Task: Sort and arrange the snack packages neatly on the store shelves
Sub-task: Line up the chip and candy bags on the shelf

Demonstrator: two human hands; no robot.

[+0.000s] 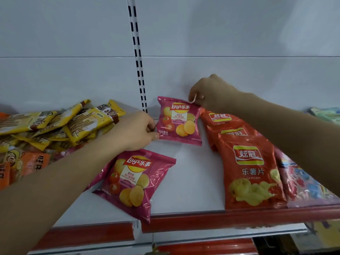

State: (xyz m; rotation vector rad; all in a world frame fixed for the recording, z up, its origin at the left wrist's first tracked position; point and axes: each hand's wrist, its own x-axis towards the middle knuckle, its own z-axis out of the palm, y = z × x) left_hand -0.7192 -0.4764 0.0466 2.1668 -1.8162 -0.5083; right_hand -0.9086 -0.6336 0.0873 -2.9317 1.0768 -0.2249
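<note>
A small pink Lay's bag [179, 120] stands tilted against the white back wall of the shelf. My left hand [137, 131] pinches its lower left corner. My right hand [207, 92] pinches its upper right corner. A second pink Lay's bag [135, 183] lies flat near the shelf's front edge, under my left forearm. To the right, a row of orange-red chip bags [250, 172] lies overlapping from back to front.
A loose pile of yellow biscuit-stick packs [73, 124] and orange packs [33, 162] fills the left shelf. A pink-and-blue bag [303, 183] lies right of the red row. The red shelf edge strip [239, 218] runs along the front. A slotted upright [138, 56] divides the back wall.
</note>
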